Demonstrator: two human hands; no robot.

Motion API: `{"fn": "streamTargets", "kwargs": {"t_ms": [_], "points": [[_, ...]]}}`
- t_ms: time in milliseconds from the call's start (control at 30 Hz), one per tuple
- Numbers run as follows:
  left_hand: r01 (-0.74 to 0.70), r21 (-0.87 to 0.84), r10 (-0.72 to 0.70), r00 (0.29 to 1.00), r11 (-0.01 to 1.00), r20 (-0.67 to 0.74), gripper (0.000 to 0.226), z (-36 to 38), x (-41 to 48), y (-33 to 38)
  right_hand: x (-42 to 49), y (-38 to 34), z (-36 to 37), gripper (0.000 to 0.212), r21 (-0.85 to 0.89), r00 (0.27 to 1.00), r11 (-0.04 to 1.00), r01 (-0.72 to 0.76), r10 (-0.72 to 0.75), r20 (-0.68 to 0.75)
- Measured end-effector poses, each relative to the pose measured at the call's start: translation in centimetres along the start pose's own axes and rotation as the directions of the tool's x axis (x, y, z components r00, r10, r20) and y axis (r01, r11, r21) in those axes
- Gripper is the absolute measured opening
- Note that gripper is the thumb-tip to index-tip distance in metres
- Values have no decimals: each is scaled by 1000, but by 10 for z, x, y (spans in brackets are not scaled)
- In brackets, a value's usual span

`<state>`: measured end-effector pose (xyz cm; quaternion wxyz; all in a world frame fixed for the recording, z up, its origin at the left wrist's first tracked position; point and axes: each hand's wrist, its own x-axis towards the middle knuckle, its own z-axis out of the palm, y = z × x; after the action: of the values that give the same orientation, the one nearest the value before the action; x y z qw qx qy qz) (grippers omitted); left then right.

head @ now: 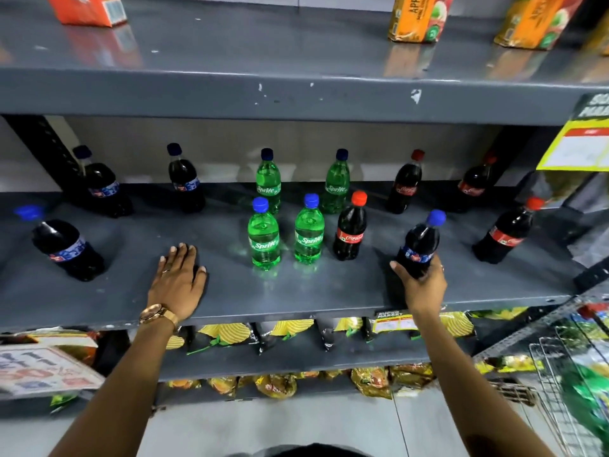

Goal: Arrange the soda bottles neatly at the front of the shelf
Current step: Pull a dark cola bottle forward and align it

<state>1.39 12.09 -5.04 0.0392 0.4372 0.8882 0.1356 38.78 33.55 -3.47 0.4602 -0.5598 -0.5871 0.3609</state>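
Soda bottles stand scattered on the grey middle shelf. My right hand grips the base of a dark blue-capped bottle near the front right. My left hand lies flat and open on the shelf, left of two green Sprite bottles. A red-capped Coca-Cola bottle stands just right of them. Two more Sprite bottles stand behind. Dark blue-capped bottles stand at the left; Coca-Cola bottles stand at the right.
The upper shelf overhangs the bottles and carries juice cartons. A yellow price sign hangs at the right. Snack packets fill the lower shelves. A wire basket stands at the lower right.
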Motion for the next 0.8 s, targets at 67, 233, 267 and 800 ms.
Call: {"fn": "streamTargets", "kwargs": {"t_ms": [67, 233, 267, 800], "points": [[-5, -10, 5, 1000, 1000, 6, 56, -1, 1, -2, -32, -3, 8, 47, 23, 996, 999, 30, -32, 88], [-87, -63, 90, 995, 994, 48, 60, -9, -3, -9, -106, -29, 53, 46, 104, 944, 992, 67, -97, 315], [-106, -75, 110, 993, 991, 44, 61, -12, -5, -15, -119, -36, 68, 45, 104, 930, 992, 73, -105, 353], [-200, -66, 197, 979, 978, -57, 60, -25, -2, -86, -188, -122, 294, 53, 169, 815, 965, 198, -258, 519]]}}
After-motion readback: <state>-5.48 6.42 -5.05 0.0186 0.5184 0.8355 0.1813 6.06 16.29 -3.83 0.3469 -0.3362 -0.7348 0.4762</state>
